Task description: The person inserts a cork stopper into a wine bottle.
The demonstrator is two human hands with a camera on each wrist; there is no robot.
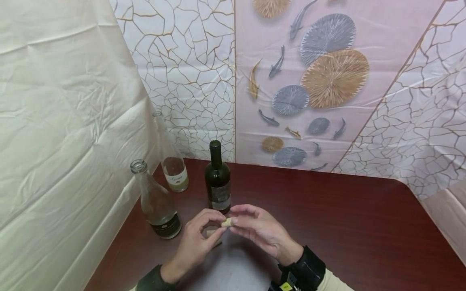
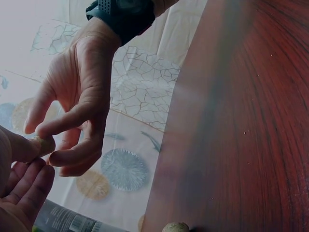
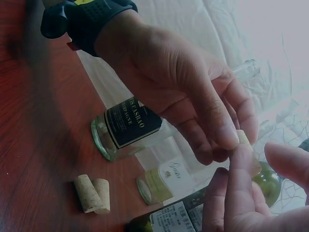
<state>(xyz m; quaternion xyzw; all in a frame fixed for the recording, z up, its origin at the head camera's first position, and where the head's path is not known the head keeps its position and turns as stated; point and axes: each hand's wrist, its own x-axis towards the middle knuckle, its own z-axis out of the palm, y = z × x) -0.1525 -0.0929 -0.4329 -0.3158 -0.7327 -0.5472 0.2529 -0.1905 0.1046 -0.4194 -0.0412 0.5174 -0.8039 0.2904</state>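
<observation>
A small pale cork [image 1: 226,222] is held between my two hands. My left hand [image 1: 198,233] pinches one end between thumb and fingers. At the other end, my right hand [image 1: 263,231] grips it with the thumb against it, one finger raised off it. Two more corks lie together on the table by the left hand; the right wrist view shows one cork [image 3: 88,193] leaning against another cork [image 3: 102,194]. Just behind the hands stands a dark green wine bottle [image 1: 218,180], upright.
Left of the hands stands a clear bottle with a black label [image 1: 165,226]. Behind it is another clear bottle with a white and green label [image 1: 177,178]. Both have open necks. A pale curtain [image 1: 73,121] borders the dark red table [image 1: 346,218] on the left, with a patterned cloth behind.
</observation>
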